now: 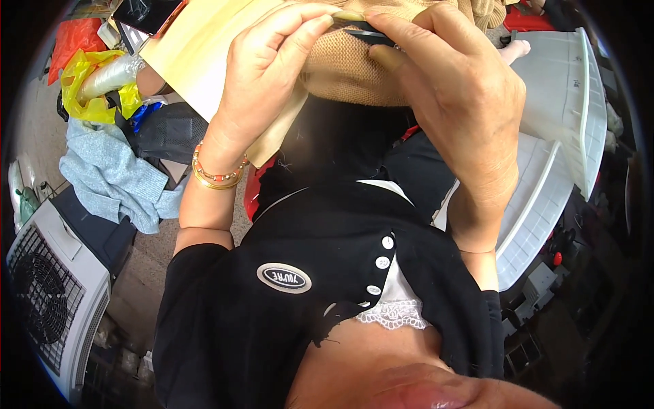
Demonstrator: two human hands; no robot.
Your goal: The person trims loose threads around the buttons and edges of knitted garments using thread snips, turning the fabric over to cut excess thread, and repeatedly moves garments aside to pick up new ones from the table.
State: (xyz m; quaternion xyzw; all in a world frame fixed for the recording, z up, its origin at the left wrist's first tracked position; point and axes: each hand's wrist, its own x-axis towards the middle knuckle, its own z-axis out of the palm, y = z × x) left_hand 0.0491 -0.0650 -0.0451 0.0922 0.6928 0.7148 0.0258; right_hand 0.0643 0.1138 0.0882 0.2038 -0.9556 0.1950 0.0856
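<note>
Tan knitted fabric [354, 71] hangs between my two raised hands at the top of the view. My left hand [269, 71] is closed, its thumb and index finger pinching the upper edge of the knit. Facing it, my right hand [456, 82] is closed too, with its index fingertip almost at the left one. A thin dark tool with a shiny edge [364, 32] lies along the knit under my right fingers; its kind is hard to tell. Part of it is hidden by the hand.
A pale yellow board [197, 58] lies under the work at the left, with a phone [146, 13] at its far corner. Light blue knitwear [112, 174], a yellow bag [75, 88] and a grey fan unit [61, 273] are leftward. Translucent plastic bins [562, 102] stand at the right.
</note>
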